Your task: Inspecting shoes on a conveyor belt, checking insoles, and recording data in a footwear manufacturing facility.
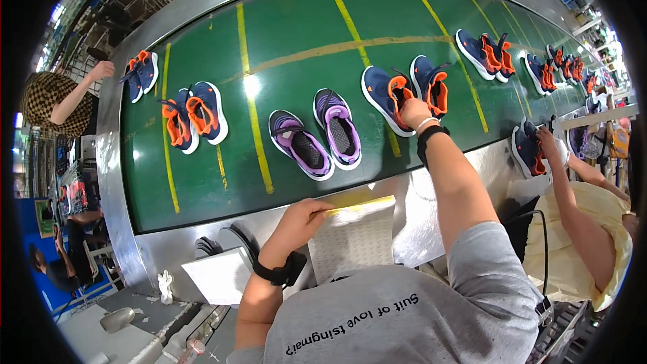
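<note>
My right hand (418, 113) reaches into the opening of a navy sneaker (383, 91) with orange lining. Its fingers look curled together, and the shoe partly hides them and whatever they hold. Beside it stands the matching navy sneaker (422, 74). At the near edge, my left hand (300, 226) pinches the corner of a pale sheet (354, 239). Along its top this sheet has a yellow strip, and rows of small shapes cover it. Left of the navy pair, two purple-and-black sneakers (290, 121) (328, 104) sit with their dark insoles showing.
A green conveyor belt (283, 27) with yellow lines carries more navy-and-orange pairs (216, 111) (472, 47). White sheets (219, 275) and dark insoles (239, 241) lie by the near metal edge. At right, a co-worker's hand (547, 141) touches a sneaker (522, 148); others stand left and far.
</note>
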Motion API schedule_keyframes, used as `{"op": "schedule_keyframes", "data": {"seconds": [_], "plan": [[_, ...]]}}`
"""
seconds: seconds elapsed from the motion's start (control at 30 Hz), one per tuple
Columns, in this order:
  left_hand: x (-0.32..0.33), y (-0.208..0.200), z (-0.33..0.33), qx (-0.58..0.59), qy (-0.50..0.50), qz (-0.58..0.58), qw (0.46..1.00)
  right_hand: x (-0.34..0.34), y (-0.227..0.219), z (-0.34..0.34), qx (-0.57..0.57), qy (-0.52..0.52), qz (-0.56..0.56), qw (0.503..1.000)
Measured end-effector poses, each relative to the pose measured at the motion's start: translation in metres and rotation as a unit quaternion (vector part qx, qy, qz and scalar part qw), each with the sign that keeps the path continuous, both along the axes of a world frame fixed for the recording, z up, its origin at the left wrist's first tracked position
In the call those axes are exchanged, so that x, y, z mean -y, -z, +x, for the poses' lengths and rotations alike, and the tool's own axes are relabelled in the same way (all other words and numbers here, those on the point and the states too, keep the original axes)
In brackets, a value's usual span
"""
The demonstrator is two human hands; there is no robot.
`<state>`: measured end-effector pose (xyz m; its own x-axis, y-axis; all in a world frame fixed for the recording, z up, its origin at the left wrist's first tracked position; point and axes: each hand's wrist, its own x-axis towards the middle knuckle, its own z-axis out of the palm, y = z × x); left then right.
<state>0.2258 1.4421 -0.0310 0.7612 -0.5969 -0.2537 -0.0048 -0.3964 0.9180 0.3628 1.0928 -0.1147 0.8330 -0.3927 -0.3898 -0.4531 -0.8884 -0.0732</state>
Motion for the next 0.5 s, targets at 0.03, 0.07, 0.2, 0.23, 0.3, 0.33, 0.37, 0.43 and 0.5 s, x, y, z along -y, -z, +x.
{"op": "schedule_keyframes", "data": {"seconds": [0.03, 0.07, 0.2, 0.23, 0.3, 0.33, 0.37, 0.43, 0.5], "plan": [[0.005, -0.004, 0.001, 0.039, 0.018, 0.035, 0.998, 0.012, 0.001, -0.004, -0.006, -0.025, 0.004, 1.000], [0.000, -0.003, -0.003, 0.039, 0.004, 0.042, 0.998, -0.020, -0.030, -0.015, 0.053, -0.076, -0.069, 0.993], [0.005, 0.006, -0.007, 0.107, 0.001, 0.049, 0.993, -0.070, -0.093, -0.082, 0.388, -0.280, 0.114, 0.871], [0.004, 0.007, -0.008, 0.109, -0.001, 0.061, 0.992, -0.090, -0.102, -0.104, 0.373, -0.322, 0.155, 0.856], [0.004, 0.008, -0.008, 0.133, -0.003, 0.054, 0.990, -0.127, -0.114, -0.146, 0.368, -0.343, 0.226, 0.834], [0.006, 0.005, -0.007, 0.138, 0.000, 0.047, 0.989, -0.137, -0.112, -0.161, 0.352, -0.359, 0.224, 0.835], [0.006, 0.001, -0.007, 0.144, 0.000, 0.043, 0.989, -0.146, -0.115, -0.172, 0.329, -0.366, 0.225, 0.841], [0.005, -0.002, -0.010, 0.156, -0.002, 0.039, 0.987, -0.158, -0.110, -0.180, 0.351, -0.384, 0.189, 0.833], [0.002, -0.002, -0.013, 0.167, -0.005, 0.036, 0.985, -0.161, -0.104, -0.183, 0.354, -0.423, 0.139, 0.823]]}}
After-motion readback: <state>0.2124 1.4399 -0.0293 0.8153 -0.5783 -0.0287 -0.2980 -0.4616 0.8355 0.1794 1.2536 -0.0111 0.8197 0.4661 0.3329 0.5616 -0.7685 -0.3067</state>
